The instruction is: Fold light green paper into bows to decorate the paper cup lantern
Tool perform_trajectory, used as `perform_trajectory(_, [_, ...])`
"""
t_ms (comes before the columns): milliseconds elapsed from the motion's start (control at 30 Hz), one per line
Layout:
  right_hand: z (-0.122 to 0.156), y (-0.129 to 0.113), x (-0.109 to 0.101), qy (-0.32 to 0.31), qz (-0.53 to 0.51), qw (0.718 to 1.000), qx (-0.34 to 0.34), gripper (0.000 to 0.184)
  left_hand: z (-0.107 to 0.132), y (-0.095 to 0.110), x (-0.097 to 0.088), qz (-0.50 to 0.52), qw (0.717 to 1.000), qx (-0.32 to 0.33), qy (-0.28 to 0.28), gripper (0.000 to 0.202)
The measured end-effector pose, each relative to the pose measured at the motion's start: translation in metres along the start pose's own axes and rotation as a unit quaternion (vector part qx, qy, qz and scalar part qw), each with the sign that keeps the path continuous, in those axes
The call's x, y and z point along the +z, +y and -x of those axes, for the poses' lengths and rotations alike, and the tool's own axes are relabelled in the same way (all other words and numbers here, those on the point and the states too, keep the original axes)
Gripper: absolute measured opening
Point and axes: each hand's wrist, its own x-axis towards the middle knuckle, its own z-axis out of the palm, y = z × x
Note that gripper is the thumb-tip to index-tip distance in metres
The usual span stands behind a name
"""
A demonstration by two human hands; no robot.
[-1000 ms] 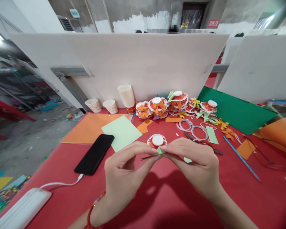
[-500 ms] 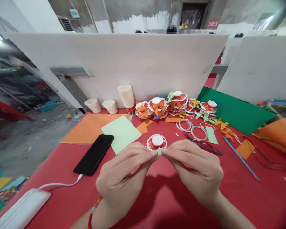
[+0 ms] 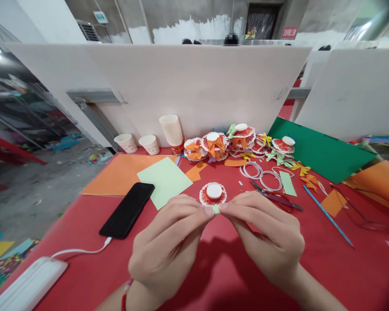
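A small piece of light green paper (image 3: pixel 216 209) is pinched between the fingertips of both hands. My left hand (image 3: pixel 168 242) grips its left end, and my right hand (image 3: pixel 269 239) grips the right end; most of the paper is hidden by the fingers. Just beyond the fingertips sits a red and white frilled paper-cup piece (image 3: pixel 214 191) with its white base facing up. Scissors (image 3: pixel 277 197) lie behind my right hand. A light green sheet (image 3: pixel 165 179) lies beyond my left hand, partly under a black phone (image 3: pixel 128 210).
Frilled cup pieces with paper bows (image 3: pixel 215 144) line the white partition (image 3: pixel 194 86). Paper cups (image 3: pixel 149 144) stand left of them. An orange sheet (image 3: pixel 108 172), coiled white tubing (image 3: pixel 270 180), a blue pencil (image 3: pixel 327 215) and a cabled power bank (image 3: pixel 29 283) lie on the red table (image 3: pixel 94 276).
The green paper between my fingertips has changed shape: its pointed top now looks lower and flatter. Both hands stay in nearly the same place.
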Motion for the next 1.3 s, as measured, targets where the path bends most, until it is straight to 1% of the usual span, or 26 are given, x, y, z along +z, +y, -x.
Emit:
perform_trajectory(167, [-0.001, 0.0, -0.002, -0.016, 0.005, 1.0, -0.021, 0.025, -0.001, -0.001, -0.002, 0.009, 1.0, 0.005, -0.008, 0.027])
perform_trajectory(233, [0.0, 0.0, -0.003, -0.028, 0.011, 0.999, -0.027, 0.025, -0.001, -0.002, -0.004, 0.01, 1.0, 0.014, -0.025, 0.026])
perform_trajectory(333, [0.001, 0.0, -0.005, -0.028, 0.034, 0.999, -0.032, 0.027, -0.001, -0.003, -0.007, 0.002, 0.998, 0.032, -0.051, 0.023])
perform_trajectory(467, [0.001, 0.0, -0.008, -0.025, 0.052, 0.997, -0.043, 0.027, -0.003, -0.004, -0.007, -0.03, 0.997, 0.052, -0.04, 0.017])
perform_trajectory(533, [0.0, 0.0, -0.008, -0.034, 0.051, 0.998, -0.034, 0.024, -0.005, -0.004, -0.005, -0.039, 0.996, 0.063, -0.043, 0.015])
perform_trajectory(667, [-0.005, -0.001, -0.006, -0.041, 0.028, 0.999, 0.013, 0.015, -0.006, -0.006, -0.002, -0.022, 0.997, 0.058, -0.046, 0.017])
perform_trajectory(733, [-0.006, -0.001, -0.006, -0.049, 0.013, 0.998, 0.033, 0.011, -0.006, -0.008, 0.001, 0.004, 0.998, 0.043, -0.043, 0.019])
perform_trajectory(800, [-0.007, -0.001, -0.005, -0.06, -0.003, 0.997, 0.052, 0.009, -0.005, -0.008, 0.004, 0.047, 0.998, 0.012, -0.036, 0.019])
perform_trajectory(933, [-0.007, -0.001, -0.004, -0.092, -0.035, 0.99, 0.1, 0.01, -0.003, -0.007, 0.01, 0.143, 0.985, -0.087, -0.027, 0.017])
perform_trajectory(1033, [-0.005, -0.003, -0.004, -0.11, -0.04, 0.984, 0.132, 0.015, -0.003, -0.007, 0.013, 0.154, 0.976, -0.151, -0.035, 0.013])
perform_trajectory(1167, [-0.004, -0.003, -0.003, -0.118, -0.038, 0.978, 0.167, 0.015, -0.005, -0.009, 0.014, 0.144, 0.973, -0.167, -0.062, 0.01])
perform_trajectory(1300, [-0.005, 0.0, 0.0, -0.117, -0.059, 0.971, 0.2, 0.014, -0.005, -0.011, 0.016, 0.149, 0.967, -0.192, -0.073, 0.012])
